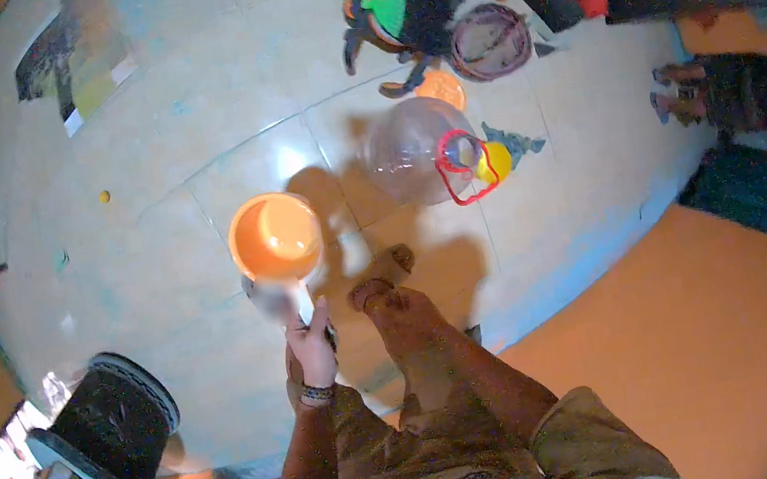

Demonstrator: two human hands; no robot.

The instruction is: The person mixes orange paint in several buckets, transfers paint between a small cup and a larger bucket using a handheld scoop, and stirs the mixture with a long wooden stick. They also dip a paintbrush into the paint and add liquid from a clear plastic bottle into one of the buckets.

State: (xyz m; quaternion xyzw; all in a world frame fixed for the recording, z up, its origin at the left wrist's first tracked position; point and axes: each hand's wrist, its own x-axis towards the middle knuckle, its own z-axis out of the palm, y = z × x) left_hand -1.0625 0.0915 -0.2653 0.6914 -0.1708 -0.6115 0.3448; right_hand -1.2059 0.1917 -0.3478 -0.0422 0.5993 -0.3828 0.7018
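Note:
My left hand [313, 348], with a bracelet at its wrist, is closed around the pale handle of an orange plastic dipper [276, 237]. Its round bowl faces up above the tiled floor, and nothing can be made out inside. My right hand [386, 298] hangs apart from the dipper, over a foot [397, 259]; its fingers are too unclear to read. Ahead and to the right, a large clear plastic jug [410, 152] is on the floor, with a red carrying handle [476, 196] at its neck. A yellow cap [495, 161] shows beside that neck.
Beyond the jug are an orange dish [440, 88], a round basket [490, 41] and a dark heap with a green piece [387, 0]. A dark stool-like drum [109, 417] stands at left. A printed sheet [75, 63] and a dark green mat [754, 208] lie on the floor.

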